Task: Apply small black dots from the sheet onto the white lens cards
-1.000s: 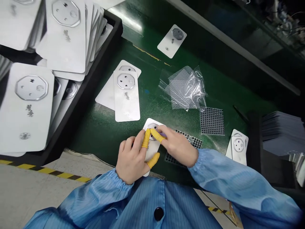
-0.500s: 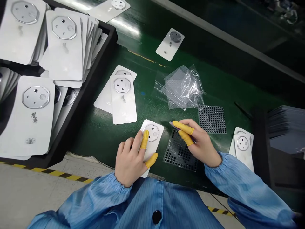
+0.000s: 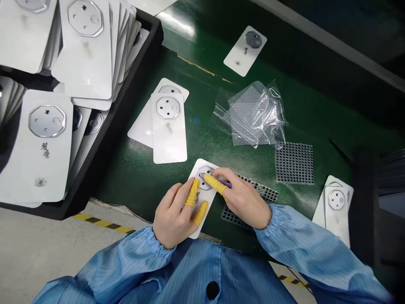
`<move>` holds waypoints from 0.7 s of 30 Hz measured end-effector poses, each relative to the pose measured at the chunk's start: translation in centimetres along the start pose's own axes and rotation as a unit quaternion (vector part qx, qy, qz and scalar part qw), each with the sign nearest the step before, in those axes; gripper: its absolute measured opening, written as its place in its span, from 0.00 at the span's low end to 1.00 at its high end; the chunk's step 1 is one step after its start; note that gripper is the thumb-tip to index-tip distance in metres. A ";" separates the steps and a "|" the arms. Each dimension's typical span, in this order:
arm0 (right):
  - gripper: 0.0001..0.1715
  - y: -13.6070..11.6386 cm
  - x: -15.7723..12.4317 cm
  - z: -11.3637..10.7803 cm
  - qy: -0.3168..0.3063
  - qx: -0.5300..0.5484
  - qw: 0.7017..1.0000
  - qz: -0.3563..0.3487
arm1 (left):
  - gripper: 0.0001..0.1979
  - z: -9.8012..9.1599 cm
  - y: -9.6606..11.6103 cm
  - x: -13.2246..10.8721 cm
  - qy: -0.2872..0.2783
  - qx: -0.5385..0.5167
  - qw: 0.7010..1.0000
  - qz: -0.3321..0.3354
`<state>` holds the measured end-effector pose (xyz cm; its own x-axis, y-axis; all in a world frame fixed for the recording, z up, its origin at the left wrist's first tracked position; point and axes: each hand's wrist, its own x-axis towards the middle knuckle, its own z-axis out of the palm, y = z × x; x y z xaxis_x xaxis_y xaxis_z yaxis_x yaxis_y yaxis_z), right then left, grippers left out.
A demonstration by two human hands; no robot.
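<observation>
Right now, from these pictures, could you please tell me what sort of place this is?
Probably a factory assembly area, judging by the black tray filled with near-identical white cards, the yellow finger covers and the striped floor tape.

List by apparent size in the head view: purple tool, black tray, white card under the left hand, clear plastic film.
1. Black tray
2. Clear plastic film and white card: too close to rank; card partly covered
3. Purple tool, partly hidden
</observation>
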<state>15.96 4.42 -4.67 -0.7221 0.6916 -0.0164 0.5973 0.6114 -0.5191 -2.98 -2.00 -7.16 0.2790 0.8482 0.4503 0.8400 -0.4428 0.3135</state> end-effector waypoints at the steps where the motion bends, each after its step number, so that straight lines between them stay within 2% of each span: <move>1: 0.22 0.0 0.2 0.0 -0.006 0.004 1.000 0.006 | 0.12 0.0 0.0 0.0 -0.002 -0.005 1.000 -0.004; 4: 0.19 -0.1 0.4 -0.2 -0.023 0.033 0.998 0.045 | 0.13 -0.1 0.0 0.1 -0.009 -0.019 1.000 -0.011; 7: 0.17 -0.3 0.4 -0.5 -0.042 0.022 0.997 0.063 | 0.09 -0.1 0.0 0.1 -0.011 -0.024 0.999 -0.018; 10: 0.16 -0.6 0.5 -0.7 -0.045 -0.045 0.998 0.027 | 0.06 -0.2 0.0 0.1 -0.033 -0.022 0.999 -0.025; 14: 0.17 -0.9 0.7 -0.9 -0.044 -0.135 0.990 -0.027 | 0.11 -0.4 0.0 0.3 -0.077 -0.008 0.997 -0.021; 17: 0.18 -1.0 0.9 -1.2 -0.050 -0.148 0.987 -0.038 | 0.07 -0.4 0.0 0.5 -0.084 -0.007 0.996 -0.025; 21: 0.17 -1.1 1.2 -1.6 -0.069 -0.145 0.986 -0.043 | 0.07 -0.3 0.0 0.9 -0.077 0.001 0.997 -0.020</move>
<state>15.01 5.20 -2.77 -0.8034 0.5853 -0.1093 0.5915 0.7638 -0.2584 -2.86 -1.38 -6.50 0.3135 0.8996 0.3041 0.8531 -0.4074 0.3259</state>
